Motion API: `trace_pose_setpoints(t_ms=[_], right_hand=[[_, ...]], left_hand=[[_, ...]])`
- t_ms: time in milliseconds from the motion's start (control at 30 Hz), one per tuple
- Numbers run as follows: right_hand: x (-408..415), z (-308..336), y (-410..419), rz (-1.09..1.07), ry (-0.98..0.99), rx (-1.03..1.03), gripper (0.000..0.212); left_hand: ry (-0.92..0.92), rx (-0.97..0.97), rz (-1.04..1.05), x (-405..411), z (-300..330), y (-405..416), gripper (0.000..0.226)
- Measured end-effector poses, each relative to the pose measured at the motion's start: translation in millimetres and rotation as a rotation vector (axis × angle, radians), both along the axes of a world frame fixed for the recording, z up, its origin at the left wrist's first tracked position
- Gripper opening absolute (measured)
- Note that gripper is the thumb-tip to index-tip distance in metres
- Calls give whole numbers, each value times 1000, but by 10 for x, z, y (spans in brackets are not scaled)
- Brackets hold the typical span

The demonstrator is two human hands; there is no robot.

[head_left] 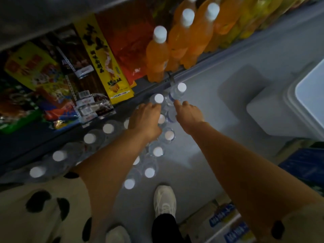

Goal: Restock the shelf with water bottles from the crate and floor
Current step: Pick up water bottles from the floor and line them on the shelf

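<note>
in the head view, two bare arms are stretched down toward rows of water bottles (157, 151) with white caps, which are stood upright on the grey floor (219, 120) just beside the bottom shelf (52, 137). the left hand (145, 120) is laid over the tops of the bottles, with its fingers curled down around one bottle (158, 99) near the far end of the row; how tight it is held cannot be told. the right hand (188, 114) is reached toward the last bottle (177, 92), and its fingertips are set against the side of that bottle. the fingers look partly spread, but a full grip cannot be told. orange drink bottles (157, 55) with white caps are lined up on the shelf above the water. a tall yellow snack bag (103, 58) and a red bag (129, 42) are seen beside them, and more bright packets are seen farther left. a white bin (308, 95) is seen at the right edge. a white shoe (164, 200) is planted on the floor below the arms. boxes with blue labels (226, 214) are seen at the bottom right. the picture is dim and a bit blurry.
</note>
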State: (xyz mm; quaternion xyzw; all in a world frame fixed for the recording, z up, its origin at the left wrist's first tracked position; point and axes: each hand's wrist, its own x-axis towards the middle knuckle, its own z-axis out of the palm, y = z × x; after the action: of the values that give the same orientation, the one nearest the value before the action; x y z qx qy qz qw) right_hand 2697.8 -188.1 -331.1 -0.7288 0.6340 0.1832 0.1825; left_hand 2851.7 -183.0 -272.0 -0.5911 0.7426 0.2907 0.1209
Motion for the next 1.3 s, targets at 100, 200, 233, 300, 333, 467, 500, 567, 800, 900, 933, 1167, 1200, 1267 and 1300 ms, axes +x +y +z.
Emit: trace_pose_setpoints(t_ms=[100, 200, 233, 300, 333, 467, 500, 567, 800, 900, 933, 1167, 1200, 1267, 1300], right_hand=[[-92, 443, 13, 24, -51, -22, 46], [-183, 1189, 0, 60, -103, -48, 40], [-214, 1484, 1, 72, -120, -44, 39], [-271, 2115, 4, 94, -159, -31, 39], [-291, 2455, 9, 100, -189, -29, 39], [-291, 3908, 42, 179, -283, -90, 43], [-267, 4290, 54, 209, -285, -119, 43], [-196, 5046, 90, 230, -310, -189, 40], [232, 7332, 419, 254, -312, -468, 30], [457, 8027, 575, 232, -313, -531, 25], [530, 8237, 632, 221, -312, -550, 26], [927, 9475, 949, 338, -243, -646, 32], [984, 9635, 986, 374, -240, -669, 32], [1098, 9962, 1040, 442, -210, -740, 27], [1155, 10140, 1069, 456, -195, -783, 26]], left_hand=[[49, 16, 8, -10, 263, 21, 48], [98, 18, 13, -18, 687, 46, 55], [118, 19, 19, -22, 865, 56, 58], [162, 24, 22, -26, 1281, 69, 61], [187, 27, 20, -24, 1510, 74, 61], [309, -11, -14, 40, 2560, 113, 68], [349, -9, -14, 69, 2840, 134, 76], [440, -6, -19, 140, 3387, 188, 90], [753, -21, 41, 381, 5176, 424, 77], [798, -117, 51, 522, 5866, 556, 45], [806, -147, 51, 576, 6085, 603, 40], [751, -310, -75, 1069, 7339, 800, 41], [742, -335, -93, 1139, 7507, 825, 39], [731, -382, -102, 1277, 7863, 878, 41], [732, -401, -105, 1335, 8045, 895, 40]])
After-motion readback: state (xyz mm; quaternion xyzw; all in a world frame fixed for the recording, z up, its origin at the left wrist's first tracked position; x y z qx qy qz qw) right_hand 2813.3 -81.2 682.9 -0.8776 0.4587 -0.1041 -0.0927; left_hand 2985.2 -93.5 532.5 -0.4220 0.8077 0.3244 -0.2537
